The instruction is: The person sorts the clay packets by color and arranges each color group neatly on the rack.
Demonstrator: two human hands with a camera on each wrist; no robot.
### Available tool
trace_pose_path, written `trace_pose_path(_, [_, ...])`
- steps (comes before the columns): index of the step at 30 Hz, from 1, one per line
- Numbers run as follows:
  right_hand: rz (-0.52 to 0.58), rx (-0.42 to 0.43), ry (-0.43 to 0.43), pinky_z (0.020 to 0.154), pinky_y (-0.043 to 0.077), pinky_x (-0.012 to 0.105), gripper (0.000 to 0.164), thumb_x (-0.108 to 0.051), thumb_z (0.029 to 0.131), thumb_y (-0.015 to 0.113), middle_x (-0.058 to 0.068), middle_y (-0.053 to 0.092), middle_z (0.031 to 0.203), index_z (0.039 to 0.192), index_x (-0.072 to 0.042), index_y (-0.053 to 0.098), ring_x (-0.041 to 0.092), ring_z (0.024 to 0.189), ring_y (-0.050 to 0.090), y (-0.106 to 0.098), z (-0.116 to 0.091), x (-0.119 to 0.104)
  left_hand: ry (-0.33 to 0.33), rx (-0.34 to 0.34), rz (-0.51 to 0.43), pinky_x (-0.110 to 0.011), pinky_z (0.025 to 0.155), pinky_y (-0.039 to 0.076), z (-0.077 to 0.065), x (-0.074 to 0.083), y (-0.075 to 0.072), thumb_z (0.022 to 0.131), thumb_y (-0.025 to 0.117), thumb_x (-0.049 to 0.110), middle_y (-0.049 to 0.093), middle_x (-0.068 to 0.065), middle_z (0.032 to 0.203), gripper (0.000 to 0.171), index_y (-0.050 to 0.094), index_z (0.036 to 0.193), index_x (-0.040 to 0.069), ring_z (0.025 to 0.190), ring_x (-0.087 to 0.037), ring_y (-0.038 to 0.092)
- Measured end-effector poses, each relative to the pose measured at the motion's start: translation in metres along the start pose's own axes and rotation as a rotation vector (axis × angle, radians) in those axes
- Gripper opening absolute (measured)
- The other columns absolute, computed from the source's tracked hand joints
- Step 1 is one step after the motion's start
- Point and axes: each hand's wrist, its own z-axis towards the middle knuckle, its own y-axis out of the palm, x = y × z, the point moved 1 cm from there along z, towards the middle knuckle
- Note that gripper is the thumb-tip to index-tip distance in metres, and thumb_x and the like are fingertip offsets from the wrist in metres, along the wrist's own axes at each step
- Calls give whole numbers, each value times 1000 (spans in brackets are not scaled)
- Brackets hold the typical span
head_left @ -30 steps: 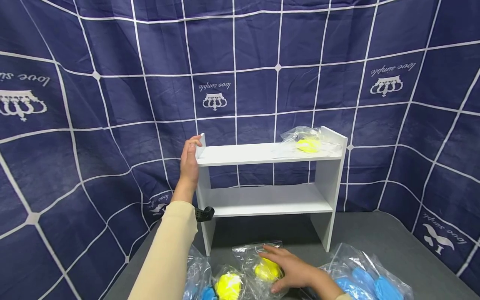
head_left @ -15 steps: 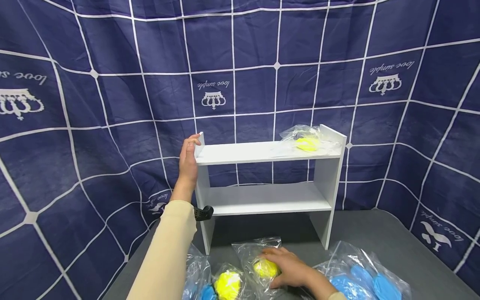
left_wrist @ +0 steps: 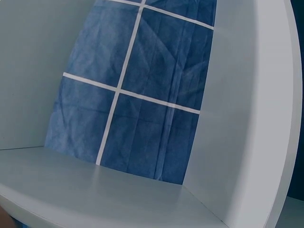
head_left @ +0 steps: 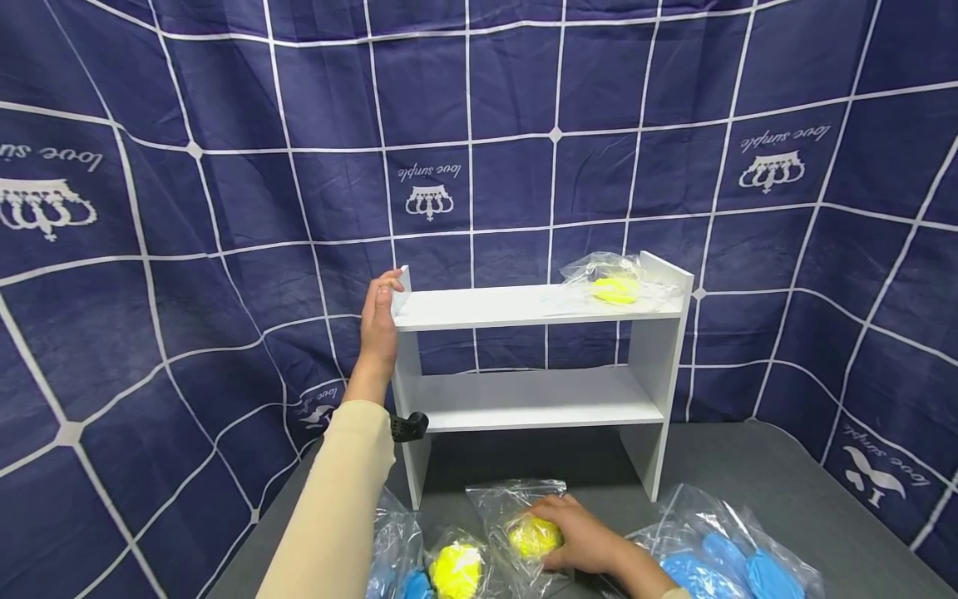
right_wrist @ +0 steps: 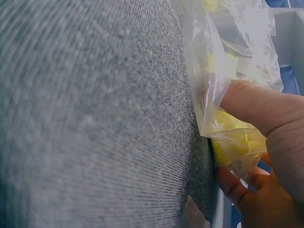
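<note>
My left hand (head_left: 378,324) grips the top of the left side panel of a white two-tier shelf (head_left: 486,308). The left wrist view shows the shelf (left_wrist: 95,190) from close by. Low in the head view, my right hand (head_left: 584,537) holds a clear plastic bag (head_left: 497,503) with a yellow rounded lump (head_left: 530,539) inside. Seen from the right wrist, the thumb lies on one side of the bagged yellow lump (right_wrist: 232,147) and the fingers on the other. It is on or very near the grey surface (right_wrist: 109,114).
Another bagged yellow lump (head_left: 456,571) lies left of my right hand. Bags with blue things lie at the far left (head_left: 395,541) and right (head_left: 737,553). A yellow lump (head_left: 615,290) in a bag sits on the top board's right end. A blue gridded cloth (head_left: 509,191) hangs behind.
The right hand's fingers have closed from a spread pose above the bagged yellow lump to a grip on it. My left hand keeps its place on the shelf.
</note>
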Motion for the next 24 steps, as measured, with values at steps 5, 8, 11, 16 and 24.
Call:
trace_pose_path(5, [14,15,-9,93,50,42,60,-27,66,81,1,65,122,124,-18,67,26,112,59,-2,0,0,8,2,-4,-44,119,20,0,-1,0,100,29,17,46,-25,149,31,43,106,-10,146,-36,33])
trace_pose_path(8, [29,23,-5,92,50,40,59,-25,66,81,1,65,122,123,-17,67,25,112,59,-5,-1,-1,7,0,-2,-44,119,20,0,0,0,101,29,17,46,-25,149,31,43,106,-10,146,-36,34])
trace_pose_path(11, [36,47,-9,91,50,39,58,-23,66,81,0,66,121,122,-16,68,25,111,59,-11,-3,-1,11,-5,-6,-45,119,20,-1,-1,0,101,29,17,45,-26,149,34,43,109,-13,146,-37,34])
trace_pose_path(16, [45,88,-3,92,51,41,58,-20,66,80,0,65,122,123,-14,68,25,112,59,-24,-4,-3,19,4,-11,-45,120,20,0,-1,1,100,30,15,46,-26,148,24,46,99,-2,146,-37,34])
trace_pose_path(24, [134,153,-75,93,51,32,55,-15,68,79,4,67,124,122,-14,68,20,114,60,-39,-6,-17,20,-1,-8,-44,120,20,0,-2,0,101,29,16,45,-27,148,35,43,110,-15,146,-37,34])
